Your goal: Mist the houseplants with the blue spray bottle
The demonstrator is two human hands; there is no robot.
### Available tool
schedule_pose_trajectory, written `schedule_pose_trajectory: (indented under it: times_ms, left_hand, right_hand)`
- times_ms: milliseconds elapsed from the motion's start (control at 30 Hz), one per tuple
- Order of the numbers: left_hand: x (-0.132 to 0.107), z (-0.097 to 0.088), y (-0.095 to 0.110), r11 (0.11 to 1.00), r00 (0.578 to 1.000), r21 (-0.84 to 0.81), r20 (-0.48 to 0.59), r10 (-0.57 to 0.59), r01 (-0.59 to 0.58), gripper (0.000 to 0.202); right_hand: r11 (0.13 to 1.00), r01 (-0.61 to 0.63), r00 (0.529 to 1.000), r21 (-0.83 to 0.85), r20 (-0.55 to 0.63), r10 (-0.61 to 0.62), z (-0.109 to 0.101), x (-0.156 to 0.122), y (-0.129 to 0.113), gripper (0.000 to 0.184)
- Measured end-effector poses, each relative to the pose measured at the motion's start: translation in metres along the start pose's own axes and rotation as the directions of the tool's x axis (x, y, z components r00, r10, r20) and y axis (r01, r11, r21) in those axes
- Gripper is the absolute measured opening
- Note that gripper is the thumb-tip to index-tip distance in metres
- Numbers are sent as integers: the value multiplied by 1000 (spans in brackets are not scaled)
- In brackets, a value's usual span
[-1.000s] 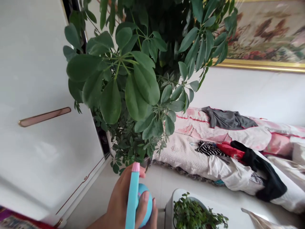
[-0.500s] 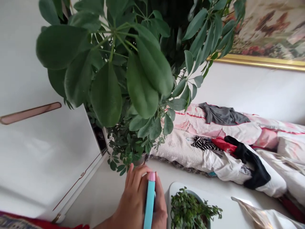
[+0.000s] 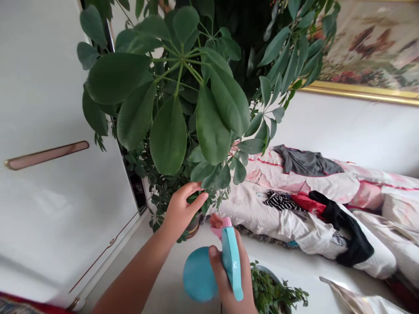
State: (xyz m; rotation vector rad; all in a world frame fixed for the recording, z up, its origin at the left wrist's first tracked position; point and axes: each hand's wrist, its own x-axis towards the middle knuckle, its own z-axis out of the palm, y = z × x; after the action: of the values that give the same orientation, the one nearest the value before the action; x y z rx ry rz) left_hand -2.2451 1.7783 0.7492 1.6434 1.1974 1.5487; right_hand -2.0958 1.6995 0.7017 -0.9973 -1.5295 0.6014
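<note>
A tall potted plant (image 3: 183, 100) with big green leaves fills the upper middle. My left hand (image 3: 181, 209) reaches up under it, fingers curled around a low leaf near the small foliage. My right hand (image 3: 231, 283) at the bottom centre is closed on a blue spray bottle (image 3: 209, 272) with a pink nozzle tip, its head pointing up toward the plant. The round blue body sits left of my fingers.
A white cabinet door (image 3: 55, 174) with a copper handle stands at left. A small potted plant (image 3: 275, 292) sits at the bottom right of centre. Behind lies a bed (image 3: 327, 205) heaped with clothes and quilts; a gold-framed picture (image 3: 366, 48) hangs above.
My left hand has let go of the bottle and risen to the plant's low leaves. The bottle is now in my right hand, shifted right and turned.
</note>
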Motion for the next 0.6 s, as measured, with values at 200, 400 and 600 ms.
schedule_pose_trajectory:
  times_ms: [200,400,600]
  left_hand:
    - [-4,18,12,993,997,-91,-30,-72,69,18]
    - [-4,17,18,979,996,-189,-8,-84,81,16]
    - [-3,20,28,995,998,-91,-57,-38,33,35]
  right_hand:
    - [989,-83,984,121,166,62,3,27,-16,37]
    - [995,-19,986,102,168,1,3,32,-14,28]
    - [982,-92,993,164,84,79,-3,26,-24,39]
